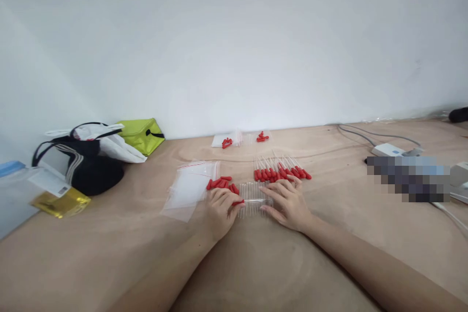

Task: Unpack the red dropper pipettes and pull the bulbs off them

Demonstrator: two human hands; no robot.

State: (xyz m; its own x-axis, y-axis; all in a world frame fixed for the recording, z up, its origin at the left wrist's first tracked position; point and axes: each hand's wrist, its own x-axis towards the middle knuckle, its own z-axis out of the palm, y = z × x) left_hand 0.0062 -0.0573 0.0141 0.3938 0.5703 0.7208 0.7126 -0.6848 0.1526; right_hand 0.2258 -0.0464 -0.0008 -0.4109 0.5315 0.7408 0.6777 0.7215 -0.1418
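Observation:
A row of clear glass tubes (250,187) lies side by side on the table between my hands. My left hand (221,212) is closed, pinching a red rubber bulb (238,202) between thumb and fingers. From that bulb a single glass tube (256,200) reaches right, across the row. Around its far end, my right hand (290,203) has thumb and fingers apart, near the tubes. Loose red bulbs (222,183) lie just beyond my left hand. Behind my right hand are several droppers (281,171), red bulbs towards me and thin tips pointing away.
Clear zip bags (193,180) lie to the left. Two small bags with red bulbs (226,143) rest near the wall. A black bag (95,173), a green pouch (142,134) and a yellow packet (62,201) stand at far left. A power strip (389,150) with cables is at right.

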